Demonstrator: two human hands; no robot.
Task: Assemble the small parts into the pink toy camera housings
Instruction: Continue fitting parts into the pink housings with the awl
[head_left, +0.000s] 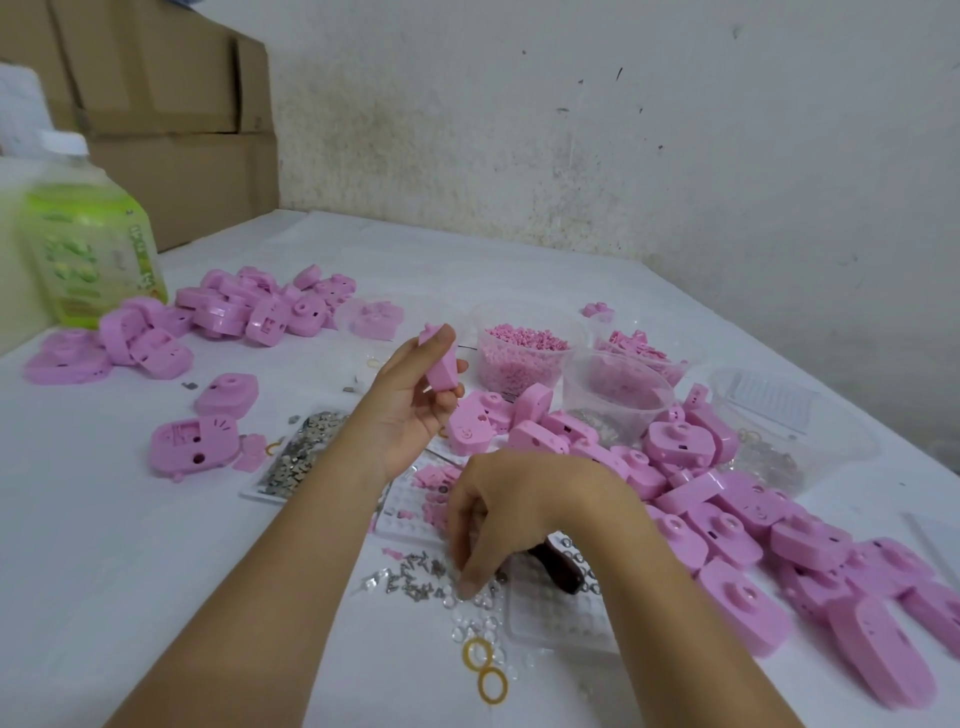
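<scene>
While the left hand (410, 402) grips the pink camera housing (441, 361), the right hand (501, 519) should pinch a single clear lens (470, 621) just under its curled fingertips; I cannot tell whether it already holds one.

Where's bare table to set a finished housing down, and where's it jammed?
Free: near-left table, between opened housing and left forearm; far strip between pellet tub and wall. Jammed: housing pile right, screws and trays mid-front.

My left hand (410, 402) is raised, palm toward me, fingers and thumb curled round a pink housing (440, 364). My right hand (511, 512) sits lower, knuckles up, fingertips (467, 587) bunched downward; whether they pinch anything, I cannot tell.
</scene>
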